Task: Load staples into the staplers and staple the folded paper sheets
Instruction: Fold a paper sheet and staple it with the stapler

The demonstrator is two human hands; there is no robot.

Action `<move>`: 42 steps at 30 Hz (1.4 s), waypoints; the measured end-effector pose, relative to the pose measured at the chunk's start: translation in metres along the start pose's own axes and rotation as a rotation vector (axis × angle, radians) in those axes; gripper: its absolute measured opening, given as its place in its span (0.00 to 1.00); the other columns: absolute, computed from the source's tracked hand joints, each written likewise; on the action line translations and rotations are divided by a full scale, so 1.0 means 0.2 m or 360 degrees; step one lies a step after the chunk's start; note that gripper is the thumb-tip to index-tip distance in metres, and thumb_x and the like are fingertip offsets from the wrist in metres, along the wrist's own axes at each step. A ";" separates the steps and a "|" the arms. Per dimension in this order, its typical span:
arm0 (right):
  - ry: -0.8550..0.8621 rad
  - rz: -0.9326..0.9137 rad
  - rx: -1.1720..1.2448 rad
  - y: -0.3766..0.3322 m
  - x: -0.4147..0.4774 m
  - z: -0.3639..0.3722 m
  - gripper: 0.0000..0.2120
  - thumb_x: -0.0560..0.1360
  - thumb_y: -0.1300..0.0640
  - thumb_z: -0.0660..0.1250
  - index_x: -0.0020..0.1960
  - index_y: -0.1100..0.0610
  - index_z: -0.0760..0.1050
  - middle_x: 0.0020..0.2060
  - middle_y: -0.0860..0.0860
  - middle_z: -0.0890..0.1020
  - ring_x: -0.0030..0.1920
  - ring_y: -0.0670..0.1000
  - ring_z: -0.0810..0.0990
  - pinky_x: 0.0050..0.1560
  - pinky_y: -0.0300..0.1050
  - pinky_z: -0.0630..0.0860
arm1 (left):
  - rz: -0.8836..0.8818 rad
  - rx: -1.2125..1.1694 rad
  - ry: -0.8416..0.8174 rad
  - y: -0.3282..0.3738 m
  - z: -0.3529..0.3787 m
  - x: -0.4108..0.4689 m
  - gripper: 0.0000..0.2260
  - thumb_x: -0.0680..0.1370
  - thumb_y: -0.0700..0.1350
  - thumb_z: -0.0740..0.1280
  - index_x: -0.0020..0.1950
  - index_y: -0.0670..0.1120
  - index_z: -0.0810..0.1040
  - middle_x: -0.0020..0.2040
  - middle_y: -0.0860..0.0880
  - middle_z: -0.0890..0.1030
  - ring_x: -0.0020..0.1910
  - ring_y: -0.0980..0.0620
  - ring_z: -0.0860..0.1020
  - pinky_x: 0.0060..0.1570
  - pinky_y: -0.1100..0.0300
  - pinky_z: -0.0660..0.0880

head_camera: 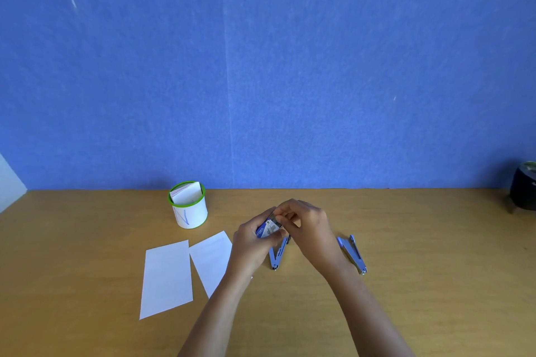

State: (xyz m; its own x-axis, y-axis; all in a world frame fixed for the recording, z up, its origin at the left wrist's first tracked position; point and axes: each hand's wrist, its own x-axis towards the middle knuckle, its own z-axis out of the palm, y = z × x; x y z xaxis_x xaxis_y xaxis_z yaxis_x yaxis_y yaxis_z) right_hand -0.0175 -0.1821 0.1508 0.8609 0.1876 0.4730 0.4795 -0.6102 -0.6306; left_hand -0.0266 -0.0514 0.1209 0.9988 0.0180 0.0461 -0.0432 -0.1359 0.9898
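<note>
left hand (pixel 252 238) is curled round the staple box (pixel 268 229), holding it up off the table (pixel 87 240) with the printed face toward me. right hand (pixel 310 229) has fingertips pinched at the box's far end, so both hands are closed on the same box, neither spread. can't tell if i'm gripping the flap, the inner tray or a strip of staples; the fingers hide it.

box is held right over the middle stapler (pixel 277 255), which lies hinged open on the table with its tip toward me. judging by that, it's placed so a strip can drop straight into the channel with little travel. right stapler (pixel 352 253) lies open the same way, well apart to the right, just past my right wrist. looks unloaded, but the channel is too small to read.

left sheet (pixel 166 278) and right sheet (pixel 213 258), both folded, lie flat side by side on the left, nearly touching. my left forearm covers the near corner of the right one. parked clear of the staplers, presumably so loading isn't crowded.

white cup (pixel 190 211) with a green rim stands beyond the sheets and has more folded paper in it. dark object (pixel 523 188) sits at the far right edge; can't identify it.

stage: getting staples out. nothing stapled yet as far as i can see.
</note>
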 end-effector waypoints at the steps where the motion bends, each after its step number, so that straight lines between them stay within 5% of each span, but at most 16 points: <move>1: 0.0007 0.0045 0.0089 0.00 0.00 0.00 0.05 0.72 0.66 0.69 0.45 0.58 0.80 0.39 0.47 0.83 0.39 0.43 0.79 0.42 0.33 0.76 | 0.0003 0.0004 0.0000 0.00 0.00 0.00 0.16 0.72 0.43 0.73 0.55 0.60 0.80 0.34 0.61 0.81 0.31 0.66 0.75 0.31 0.73 0.67; 7: -0.0131 0.0506 0.0495 0.00 0.04 -0.04 0.10 0.75 0.62 0.67 0.42 0.47 0.80 0.39 0.42 0.83 0.40 0.37 0.80 0.41 0.29 0.75 | -0.0025 0.0019 -0.0017 0.00 0.00 0.00 0.17 0.72 0.42 0.72 0.53 0.63 0.79 0.32 0.62 0.80 0.30 0.65 0.75 0.31 0.74 0.67; 12: 0.0006 0.0900 0.1443 0.00 0.06 -0.09 0.08 0.77 0.65 0.63 0.48 0.59 0.81 0.41 0.53 0.83 0.47 0.50 0.85 0.46 0.35 0.79 | -0.0071 -0.0013 -0.0031 -0.01 0.00 -0.01 0.17 0.72 0.43 0.72 0.58 0.60 0.80 0.34 0.60 0.81 0.31 0.64 0.75 0.32 0.72 0.68; 17: 0.0278 0.1267 0.2202 0.04 0.06 -0.11 0.10 0.77 0.68 0.60 0.52 0.64 0.79 0.43 0.54 0.84 0.41 0.46 0.84 0.40 0.35 0.80 | -0.0098 -0.0044 -0.0030 -0.02 0.00 -0.01 0.18 0.72 0.44 0.73 0.60 0.58 0.78 0.39 0.59 0.82 0.33 0.65 0.77 0.33 0.72 0.70; 23: -0.0010 0.1234 0.1230 0.08 0.01 -0.05 0.09 0.76 0.55 0.67 0.53 0.56 0.81 0.42 0.44 0.82 0.37 0.41 0.75 0.41 0.35 0.70 | -0.0095 -0.0026 -0.0059 -0.02 0.01 -0.01 0.20 0.71 0.44 0.74 0.61 0.57 0.78 0.43 0.57 0.83 0.35 0.65 0.77 0.34 0.72 0.70; 26: -0.0091 0.1091 0.1114 0.06 -0.02 -0.01 0.08 0.77 0.55 0.66 0.50 0.56 0.82 0.41 0.45 0.85 0.39 0.35 0.80 0.37 0.28 0.73 | -0.0102 -0.0015 -0.0070 -0.02 0.02 -0.01 0.21 0.71 0.44 0.74 0.61 0.56 0.77 0.46 0.55 0.83 0.38 0.63 0.78 0.36 0.69 0.71; 29: 0.0019 0.0969 0.0929 0.05 -0.04 0.02 0.06 0.75 0.56 0.68 0.48 0.53 0.84 0.44 0.46 0.86 0.49 0.45 0.82 0.49 0.38 0.77 | -0.0120 -0.0039 -0.0052 -0.02 0.02 -0.01 0.21 0.70 0.45 0.74 0.61 0.58 0.76 0.48 0.53 0.83 0.42 0.60 0.80 0.38 0.66 0.73; 37: 0.0152 0.0767 0.0566 0.02 -0.07 0.07 0.03 0.73 0.55 0.71 0.41 0.48 0.82 0.37 0.39 0.84 0.35 0.34 0.79 0.35 0.24 0.69 | -0.0107 -0.0010 -0.0051 -0.03 0.01 0.00 0.24 0.70 0.42 0.74 0.64 0.56 0.74 0.54 0.50 0.81 0.54 0.52 0.80 0.53 0.54 0.79; 42: 0.0049 0.0684 0.0455 0.02 -0.07 0.08 0.03 0.75 0.54 0.69 0.44 0.49 0.82 0.40 0.39 0.82 0.33 0.32 0.75 0.35 0.24 0.68 | -0.0124 -0.0033 -0.0061 -0.03 0.00 -0.01 0.26 0.69 0.41 0.75 0.63 0.58 0.74 0.53 0.53 0.81 0.52 0.56 0.81 0.48 0.63 0.77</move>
State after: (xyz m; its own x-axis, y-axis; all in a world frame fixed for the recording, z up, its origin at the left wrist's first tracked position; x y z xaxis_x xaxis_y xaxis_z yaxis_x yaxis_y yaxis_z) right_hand -0.0257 -0.1747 0.1321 0.9871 -0.0593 0.1491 0.1144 -0.3914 -0.9131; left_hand -0.0276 -0.0508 0.1152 0.9993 -0.0100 -0.0357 0.0343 -0.1151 0.9928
